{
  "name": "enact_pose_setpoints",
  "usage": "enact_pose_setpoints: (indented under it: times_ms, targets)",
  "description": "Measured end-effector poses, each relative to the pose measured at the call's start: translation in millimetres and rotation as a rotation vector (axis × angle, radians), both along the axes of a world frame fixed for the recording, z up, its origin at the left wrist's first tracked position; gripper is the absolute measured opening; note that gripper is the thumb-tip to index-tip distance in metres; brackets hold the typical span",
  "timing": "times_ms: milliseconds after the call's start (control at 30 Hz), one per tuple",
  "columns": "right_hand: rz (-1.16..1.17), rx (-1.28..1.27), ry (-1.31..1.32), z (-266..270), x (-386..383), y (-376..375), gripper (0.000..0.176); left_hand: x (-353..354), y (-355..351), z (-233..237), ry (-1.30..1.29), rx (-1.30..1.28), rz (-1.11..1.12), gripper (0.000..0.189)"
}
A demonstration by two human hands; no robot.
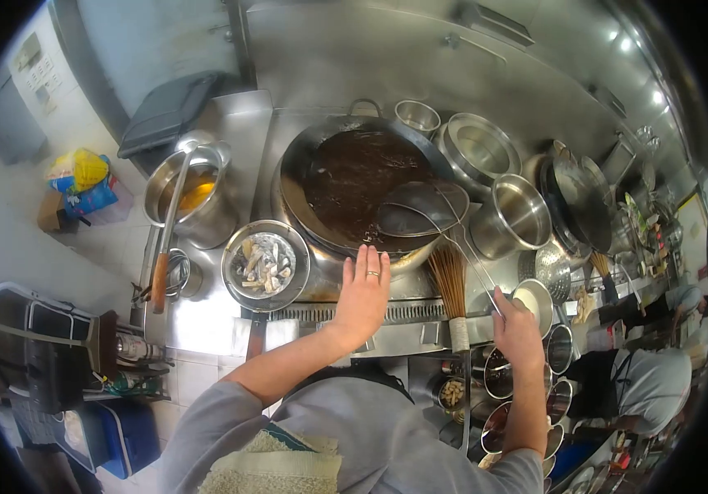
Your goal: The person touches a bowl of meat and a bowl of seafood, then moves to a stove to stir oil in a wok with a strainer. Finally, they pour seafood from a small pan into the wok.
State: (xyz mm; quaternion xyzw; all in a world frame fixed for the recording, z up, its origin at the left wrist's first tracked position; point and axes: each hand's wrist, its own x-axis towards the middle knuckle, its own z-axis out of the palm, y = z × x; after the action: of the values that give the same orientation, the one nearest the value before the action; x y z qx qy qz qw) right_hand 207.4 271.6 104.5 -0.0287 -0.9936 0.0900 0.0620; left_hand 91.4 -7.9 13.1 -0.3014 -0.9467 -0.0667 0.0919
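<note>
A large wok of dark brown liquid sits in front of me. My left hand is open, fingers stretched toward the wok's front rim, and a ring shows on one finger. The fingers of my right hand are wrapped round the long wire handle of a mesh skimmer, whose basket lies over the right side of the wok. Left of my left hand rests a round strainer with white-coated pieces in it. A bamboo wok brush stands between my hands.
To the left is a steel pot with yellow contents and a wooden-handled ladle across it. Steel pots and stacked woks line the right. Another person is at far right.
</note>
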Motion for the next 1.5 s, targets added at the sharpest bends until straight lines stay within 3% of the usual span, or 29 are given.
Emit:
enact_pose_setpoints:
  times_ms: [33, 167, 433, 533, 600, 667, 767, 833, 900, 1000, 1067, 1167, 1200, 1267, 1333, 1367, 1400, 1433, 1500]
  targets:
    - [0.006, -0.023, 0.034, -6, -6, -3, 0.045, 0, 0, 2, 0.047, 0.017, -0.008, 0.073]
    - [-0.014, 0.022, 0.058, -25, -37, -20, 0.047, -1, -2, 7, 0.048, 0.005, -0.026, 0.063]
    - [0.028, -0.125, 0.193, -78, -102, -57, 0.044, -1, -7, 6, 0.18, 0.045, -0.03, 0.061]
    - [0.027, -0.222, 0.17, -62, -121, -74, 0.041, -14, -4, 26, 0.116, -0.07, -0.111, 0.05]
    - [0.05, -0.297, 0.114, -41, -138, -66, 0.04, -31, 10, 22, 0.077, -0.013, -0.147, 0.034]
    - [0.099, -0.144, 0.035, -12, -159, -49, 0.04, -44, 27, 15, 0.041, -0.026, -0.138, 0.028]
    - [0.157, 0.05, -0.137, 68, -188, -60, 0.037, -50, 42, 24, 0.053, -0.267, -0.135, 0.026]
    - [0.302, 0.111, -0.139, 89, -215, -50, 0.03, -58, 54, 37, -0.06, -0.369, -0.121, 0.027]
    - [0.241, 0.159, -0.22, 120, -220, -64, 0.028, -63, 65, 50, -0.166, -0.48, -0.084, 0.027]
    - [0.22, 0.098, -0.3, 126, -231, -63, 0.028, -65, 76, 71, -0.26, -0.63, -0.005, 0.028]
    - [0.261, 0.142, -0.268, 116, -229, -59, 0.029, -58, 83, 82, -0.309, -0.732, 0.029, 0.03]
    - [0.228, 0.128, -0.151, 75, -233, -48, 0.03, -81, 88, 46, -0.296, -0.561, 0.141, 0.029]
    - [0.154, 0.06, -0.233, 60, -232, -48, 0.031, -71, 82, 47, -0.252, -0.467, 0.147, 0.028]
    - [0.127, -0.032, -0.095, 37, -189, -57, 0.032, -44, 66, 50, -0.164, -0.261, 0.164, 0.028]
    - [0.163, -0.024, 0.018, -24, -177, -50, 0.03, -16, 63, 38, -0.142, -0.326, 0.295, 0.037]
    - [0.117, -0.103, -0.018, -39, -157, -54, 0.033, -20, 61, -18, 0.108, -0.256, 0.367, 0.05]
    - [0.153, -0.14, -0.014, -69, -154, -49, 0.035, -12, 54, -33, 0.122, -0.235, 0.348, 0.063]
    - [0.098, -0.21, -0.027, -71, -132, -58, 0.036, 0, 47, -31, 0.159, -0.194, 0.319, 0.07]
    - [0.076, -0.305, 0.063, -102, -117, -61, 0.041, 11, 38, -2, -0.002, -0.205, 0.254, 0.092]
